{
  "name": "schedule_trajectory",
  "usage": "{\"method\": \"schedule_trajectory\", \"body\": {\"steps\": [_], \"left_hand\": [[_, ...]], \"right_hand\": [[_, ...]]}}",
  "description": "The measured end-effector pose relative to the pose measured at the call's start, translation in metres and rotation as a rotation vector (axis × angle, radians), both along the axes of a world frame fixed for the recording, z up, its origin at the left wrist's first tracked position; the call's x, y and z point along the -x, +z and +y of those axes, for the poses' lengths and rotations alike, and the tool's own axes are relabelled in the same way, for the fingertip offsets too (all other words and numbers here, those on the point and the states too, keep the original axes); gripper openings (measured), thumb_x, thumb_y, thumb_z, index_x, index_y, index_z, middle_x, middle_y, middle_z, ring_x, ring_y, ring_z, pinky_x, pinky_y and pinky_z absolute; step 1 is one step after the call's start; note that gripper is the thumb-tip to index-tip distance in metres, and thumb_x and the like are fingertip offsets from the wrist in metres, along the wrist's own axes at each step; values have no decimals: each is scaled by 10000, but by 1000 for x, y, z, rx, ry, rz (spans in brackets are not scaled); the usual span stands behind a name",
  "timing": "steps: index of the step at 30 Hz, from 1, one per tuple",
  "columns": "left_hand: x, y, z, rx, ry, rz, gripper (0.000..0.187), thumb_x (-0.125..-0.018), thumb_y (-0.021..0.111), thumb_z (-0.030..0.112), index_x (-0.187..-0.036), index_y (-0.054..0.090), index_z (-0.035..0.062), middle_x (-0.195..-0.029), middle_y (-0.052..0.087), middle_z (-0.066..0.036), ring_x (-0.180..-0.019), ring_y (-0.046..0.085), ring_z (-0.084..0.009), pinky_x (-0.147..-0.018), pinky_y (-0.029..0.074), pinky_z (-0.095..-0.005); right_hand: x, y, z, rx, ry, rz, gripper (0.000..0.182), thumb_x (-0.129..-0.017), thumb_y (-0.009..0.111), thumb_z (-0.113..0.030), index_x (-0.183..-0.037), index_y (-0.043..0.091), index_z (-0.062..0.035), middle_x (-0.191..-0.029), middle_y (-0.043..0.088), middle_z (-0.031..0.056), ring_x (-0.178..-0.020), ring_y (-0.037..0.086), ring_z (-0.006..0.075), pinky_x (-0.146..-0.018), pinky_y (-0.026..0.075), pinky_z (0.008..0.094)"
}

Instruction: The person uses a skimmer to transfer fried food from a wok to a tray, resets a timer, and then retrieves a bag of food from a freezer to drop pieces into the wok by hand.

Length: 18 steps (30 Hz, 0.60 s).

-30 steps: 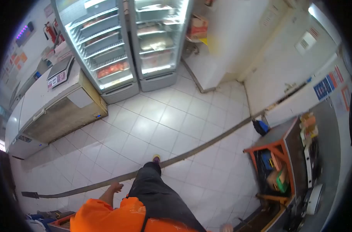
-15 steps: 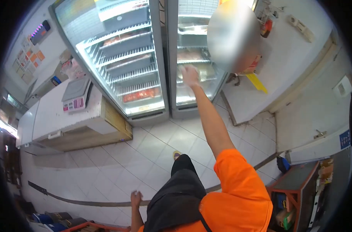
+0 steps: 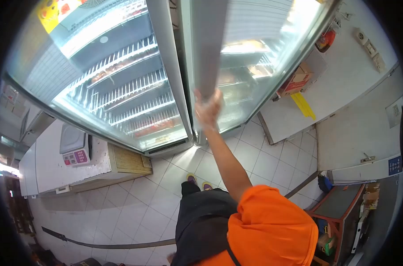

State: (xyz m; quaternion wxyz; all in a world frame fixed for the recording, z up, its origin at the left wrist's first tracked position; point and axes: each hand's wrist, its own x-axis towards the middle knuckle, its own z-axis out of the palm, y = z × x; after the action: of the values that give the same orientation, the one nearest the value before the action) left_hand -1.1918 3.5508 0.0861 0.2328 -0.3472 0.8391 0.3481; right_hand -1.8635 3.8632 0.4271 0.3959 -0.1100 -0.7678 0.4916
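- Door, a glass pane in a grey frame, stands straight ahead, just right of the left fridge; whether it is ajar is hard to tell.
- Right hand, blurred, is on the door's near upright edge, thumb on one side and fingers on the other, closed round the frame with little gap.
- Left hand shows only as a scrap, well apart from the door, beside the apron; how open it is, and whether it holds anything, cannot be told.
- Handling, as a judgement: the door is probably fairly heavy and stiff, turning about one side rather than lifting, perhaps with some drag from a seal. The pane would be smooth, slippery if misted, and the fragile part.
- Best hold, likely: the grey edge where the right hand is, since a grip far from the turning side needs less force. Palms are better kept off the glass, and fingertips clear of the gap between frame and fridge body.
- Around the door: the carton lies beyond its right side, with a yellow strip just below; the scale sits on the freezer, well to the door's left.
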Motion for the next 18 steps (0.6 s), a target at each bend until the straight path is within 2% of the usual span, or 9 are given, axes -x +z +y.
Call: {"method": "schedule_trajectory", "body": {"steps": [2,4,6,7,9,11,13,14,18], "left_hand": [[56,-53,-49,401,-618,370,233,-807,600,286,-879,577,66,-812,593,-141,-680,580,-304,-640,446,-493],[199,-37,-61,-63,-63,226,187,-851,542,236,-821,567,54,-729,560,-105,-644,543,-223,-580,429,-406],[352,-12,-35,-119,-197,482,209,-896,485,186,-764,558,41,-646,526,-68,-609,506,-143,-521,413,-319],[427,20,-20,-337,-108,182,192,-896,467,162,-802,560,23,-686,551,-72,-643,524,-143,-545,429,-308],[579,56,71,-563,-260,468,197,-902,533,177,-1012,536,14,-847,600,-81,-752,571,-132,-643,466,-260],[661,50,135,-818,-347,347,299,-917,540,237,-1118,499,19,-917,616,-81,-793,588,-134,-674,484,-267],[717,68,202,-781,-468,263,320,-915,539,282,-1123,501,42,-925,625,-60,-790,599,-137,-665,493,-275],[740,70,228,-824,-491,238,303,-915,529,273,-1116,497,48,-920,625,-44,-775,598,-132,-645,497,-279],[806,77,310,-725,-318,263,381,-893,542,298,-1130,489,4,-949,631,-85,-847,606,-142,-696,501,-289]], "right_hand": [[-49,-15,26,-5,27,73,522,-759,749,-268,-1089,483,38,-1000,538,171,-935,547,304,-805,432,411],[-110,-36,60,-226,-88,194,557,-754,765,-208,-1150,468,49,-1024,540,150,-964,534,270,-831,434,382],[-166,-27,99,-194,-54,146,578,-755,756,-110,-1215,446,54,-1084,550,145,-998,529,225,-859,442,346],[-198,-36,130,-183,-127,-74,527,-746,730,-47,-1194,466,38,-1074,552,111,-962,534,186,-842,448,325],[-243,-30,195,172,-336,11,405,-825,638,-194,-1144,497,10,-1044,532,55,-942,518,162,-871,425,318],[-289,-61,287,92,-508,-64,515,-863,570,-368,-1200,476,11,-1133,521,105,-1050,503,221,-970,370,367],[-338,-105,371,-751,-459,-73,587,-890,503,-434,-1265,445,14,-1238,475,151,-1173,448,288,-1041,306,421],[-344,-103,375,-748,-470,-78,587,-890,503,-434,-1265,445,14,-1238,475,151,-1173,448,288,-1041,306,421],[-364,-133,373,132,-500,-103,576,-926,432,-433,-1326,406,-20,-1330,424,145,-1236,405,298,-1060,284,426]]}}
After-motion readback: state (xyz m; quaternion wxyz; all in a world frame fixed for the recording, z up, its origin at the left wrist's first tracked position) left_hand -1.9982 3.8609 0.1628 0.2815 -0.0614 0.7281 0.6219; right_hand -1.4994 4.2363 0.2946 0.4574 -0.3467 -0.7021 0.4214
